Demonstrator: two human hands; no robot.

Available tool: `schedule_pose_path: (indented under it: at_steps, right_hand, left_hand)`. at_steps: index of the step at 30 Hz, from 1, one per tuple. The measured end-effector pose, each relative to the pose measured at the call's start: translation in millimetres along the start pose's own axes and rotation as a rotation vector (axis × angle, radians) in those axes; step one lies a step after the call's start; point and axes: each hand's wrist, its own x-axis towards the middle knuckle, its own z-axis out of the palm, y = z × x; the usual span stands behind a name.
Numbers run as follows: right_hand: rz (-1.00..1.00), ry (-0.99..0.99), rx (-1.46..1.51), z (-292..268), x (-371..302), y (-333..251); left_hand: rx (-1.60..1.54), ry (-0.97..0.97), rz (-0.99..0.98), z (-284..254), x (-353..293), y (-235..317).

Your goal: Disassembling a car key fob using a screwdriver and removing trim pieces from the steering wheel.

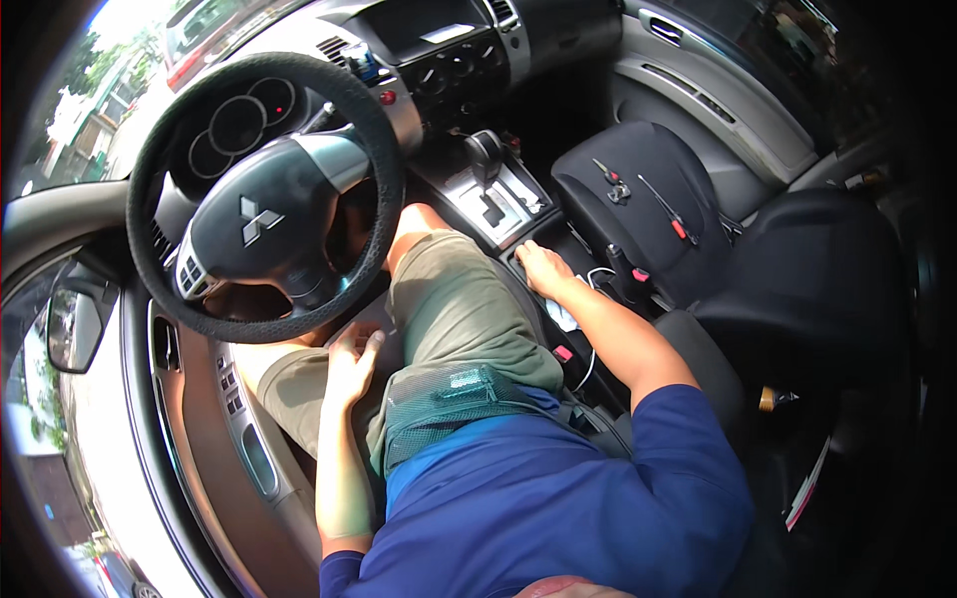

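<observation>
I sit in a car's driver's seat behind a black steering wheel (384,120). My left hand (351,361) rests by my left thigh, below the wheel's rim, thumb apart from the fingers and nothing visible in it. Farther right, my right hand (543,269) lies on the centre console (506,261), just behind the gear lever (485,157). Its fingers reach forward along the console edge, their tips partly hidden, and I see no object in them. A crumpled white item (561,315) sits beneath my right wrist, with a white cable (594,284) beside it.
On the passenger seat (618,164) lie a key with a fob (613,184) and a red-handled screwdriver (676,219). Seat-belt buckles (563,354) flank the console. A dark screen (414,28) tops the dashboard. The driver's door (214,478) stands at my left.
</observation>
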Motion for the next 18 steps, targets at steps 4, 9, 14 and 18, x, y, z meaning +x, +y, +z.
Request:
schedule_pose_path:
  at_steps: [4, 9, 14, 18]
  right_hand:
    - [0.001, 0.206, 0.174, -10.7, -3.0, -1.5]
    - [-0.478, 0.55, 0.438, -105.6, -13.5, -91.8]
    - [-0.558, 0.434, 0.522, -138.4, -36.8, -112.5]
    - [-0.693, 0.325, 0.481, -148.0, -48.9, -92.0]
  left_hand:
    - [-0.116, -0.164, 0.062, 18.5, 19.3, 29.4]
    - [-0.568, -0.276, -0.009, 53.8, 55.9, 96.6]
    - [-0.621, -0.192, -0.083, 86.5, 75.8, 121.7]
    - [-0.636, -0.394, -0.157, 96.4, 77.0, 129.6]
